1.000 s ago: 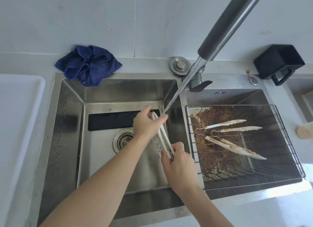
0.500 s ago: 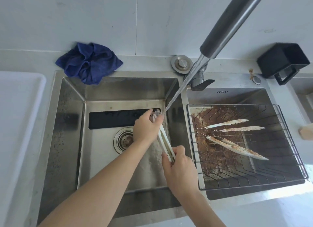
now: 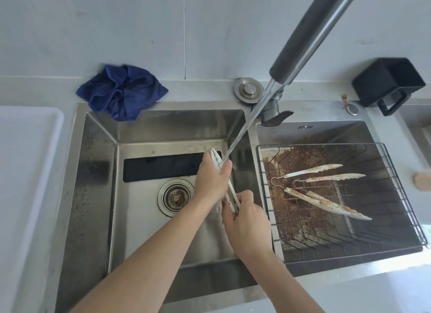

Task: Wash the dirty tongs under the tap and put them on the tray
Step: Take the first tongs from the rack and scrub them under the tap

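A pair of white tongs (image 3: 231,191) is held over the left sink basin (image 3: 144,219), right under the water stream (image 3: 245,130) that runs from the tap (image 3: 310,32). My left hand (image 3: 212,179) wraps around the tongs' upper part, where the water lands. My right hand (image 3: 247,221) grips their lower end. Two more dirty tongs, one (image 3: 324,172) above the other (image 3: 326,203), lie stained brown in the wire basket (image 3: 401,196) over the right basin. The white tray (image 3: 25,172) sits on the counter at far left.
A crumpled blue cloth (image 3: 121,91) rests on the sink's back-left rim. The drain (image 3: 175,197) is in the left basin. A round metal cap (image 3: 247,89) and the tap lever (image 3: 275,117) sit behind the basins. A black holder (image 3: 389,84) stands back right.
My left hand has slid slightly along the tongs under the stream, and my right hand has shifted a little at their lower end. The tongs in the basket lie as before.
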